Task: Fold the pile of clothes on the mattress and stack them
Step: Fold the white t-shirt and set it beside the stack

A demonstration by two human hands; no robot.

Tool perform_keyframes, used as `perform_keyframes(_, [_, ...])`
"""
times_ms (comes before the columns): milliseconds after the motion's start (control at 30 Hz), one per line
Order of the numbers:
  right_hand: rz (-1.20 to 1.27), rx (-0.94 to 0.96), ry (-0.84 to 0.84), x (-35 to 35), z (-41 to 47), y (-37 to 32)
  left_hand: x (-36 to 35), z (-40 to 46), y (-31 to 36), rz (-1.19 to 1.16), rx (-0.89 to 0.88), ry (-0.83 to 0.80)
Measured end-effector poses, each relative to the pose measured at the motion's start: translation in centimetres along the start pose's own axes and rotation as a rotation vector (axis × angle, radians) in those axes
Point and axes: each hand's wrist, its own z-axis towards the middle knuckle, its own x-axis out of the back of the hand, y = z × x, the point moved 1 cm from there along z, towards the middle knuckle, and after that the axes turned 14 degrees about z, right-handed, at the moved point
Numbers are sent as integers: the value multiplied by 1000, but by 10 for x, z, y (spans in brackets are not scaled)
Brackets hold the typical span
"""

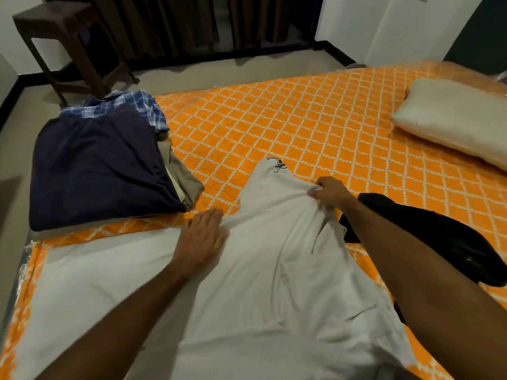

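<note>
Orange mattress [288,119] bears white shirt [274,270], folded stack [101,165], pillow [455,116], black garment [439,234]

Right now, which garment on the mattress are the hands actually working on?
The white shirt in front: the right hand pinches it, the left hand presses it. The navy garment and black garment lie untouched.

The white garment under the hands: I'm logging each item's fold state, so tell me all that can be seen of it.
The white garment looks like soft, thin cloth with a small dark emblem at its far end. It lies spread and wrinkled on the orange mattress, not yet folded. The left hand presses flat on its left edge; the right hand pinches a bunched fold in its fingers. A black garment lies by its right side.
</note>
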Motion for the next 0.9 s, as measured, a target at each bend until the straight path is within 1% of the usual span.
perform_keyframes(67, [5,-43,63,5,-2,5,4,6,-12,59,27,32])
perform_keyframes(100, [14,-39,43,5,-3,6,5,10,-19,47,48,12])
perform_keyframes(200, [12,22,-21,2,0,-1,3,20,-38,-123,104,-118])
perform_keyframes(267, [87,37,-42,0,4,-16,2,21,-43,-76,62,-131])
perform_keyframes(333, [145,37,-41,-1,15,-33,1,17,-48,11,1,-88])
perform_keyframes(433, [54,50,-40,-8,38,-54,0,13,-56,147,-128,25])
perform_keyframes(533, [-4,72,-119,-13,56,-68,5,9,-70,195,-213,61])
perform_keyframes(567, [25,108,-127,-16,59,-74,8,6,-78,194,-233,85])
perform_keyframes(600, [118,142,-110,-15,60,-76,10,4,-85,186,-250,104])
perform_keyframes(667, [418,243,12,-16,58,-80,14,-3,-103,160,-254,118])
perform_keyframes(700, [591,252,58,-15,58,-77,15,-7,-112,136,-242,112])
perform_keyframes(733, [692,214,75,-12,56,-75,15,-10,-120,121,-227,92])
perform_keyframes(767, [722,161,70,-12,53,-73,15,-13,-129,121,-205,51])
perform_keyframes(800, [677,89,33,-13,50,-71,15,-14,-138,131,-177,-6])
perform_keyframes(867, [460,-19,-62,-14,43,-66,11,-14,-155,146,-120,-142])
perform_keyframes(900, [380,-22,-38,-16,46,-64,10,-13,-163,146,-99,-213])
